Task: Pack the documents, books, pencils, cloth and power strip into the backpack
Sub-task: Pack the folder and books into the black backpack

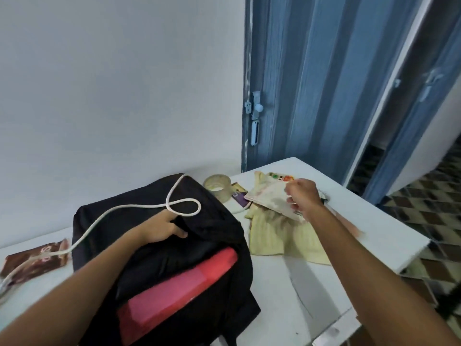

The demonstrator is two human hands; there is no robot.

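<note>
The backpack lies on the table, and the left hand grips its black top fabric, apparently to hold the mouth open; a red folder already sits inside. Right of the backpack, the right hand pinches a pale book lifted above the yellow cloth, likely next to go in. A white cord trails across the backpack. A tape roll stands behind it. No writing is legible.

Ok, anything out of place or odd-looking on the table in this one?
Yes: a white cord lies looped across the top of the black backpack, where the left hand grips the fabric. It could snag packing. The yellow cloth lies crumpled.
</note>
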